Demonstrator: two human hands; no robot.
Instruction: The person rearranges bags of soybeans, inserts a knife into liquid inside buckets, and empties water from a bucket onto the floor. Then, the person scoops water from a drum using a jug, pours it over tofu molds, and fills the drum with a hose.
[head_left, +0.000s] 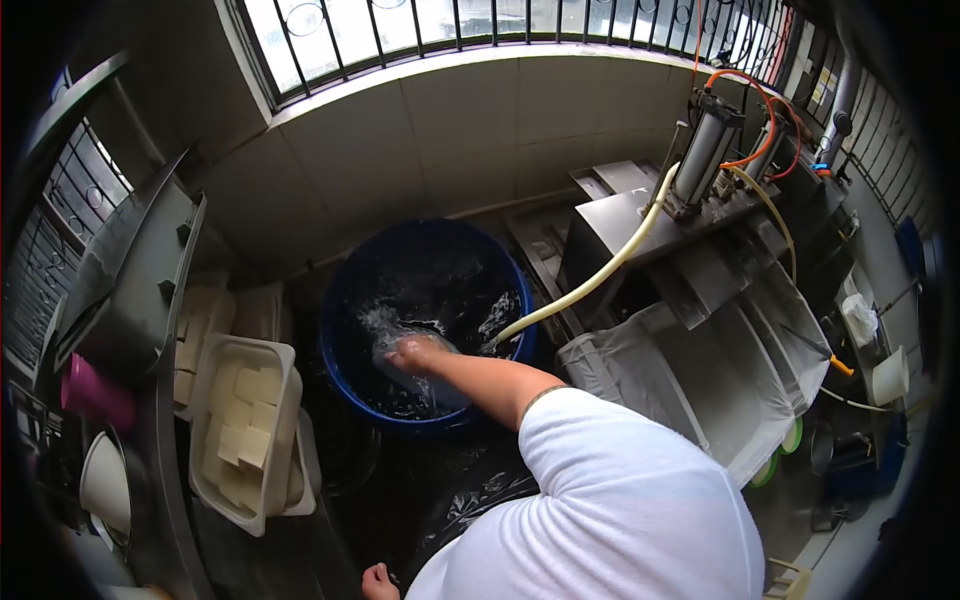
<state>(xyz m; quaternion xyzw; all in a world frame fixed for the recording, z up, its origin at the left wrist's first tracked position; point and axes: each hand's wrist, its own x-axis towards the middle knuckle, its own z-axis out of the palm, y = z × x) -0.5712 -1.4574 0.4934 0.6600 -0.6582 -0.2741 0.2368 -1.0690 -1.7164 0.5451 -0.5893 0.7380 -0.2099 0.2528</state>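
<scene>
Head view: your right hand [418, 354] is inside the blue tub [430, 424] at the far middle of the scene, at the water surface. The fingers are closed on the edge of a translucent item [396, 372]. This item sits within the tub, partly in the water, left of the hose end; whether it is a bowl or a bag cannot be told. Water splashes around it, and your right arm extends over the near right part of the rim.

Your left hand [379, 582] is at the near edge of the scene, beside your white shirt [620, 500]. Only part of it shows, so you cannot tell whether its fingers are spread or pressed together.

A cream hose [610, 268] runs from the machine [622, 222] at the far right, crosses the right rim of the tub and ends inside it. Just near of the machine, a pale cloth [690, 375] lines a trough.

Left of the tub, a white box [284, 440] holds pale blocks [250, 415]. Farther left stand a pink bucket [97, 391] and, nearer to you, a white bowl [105, 485]. A barred window [400, 30] spans the far wall.
</scene>
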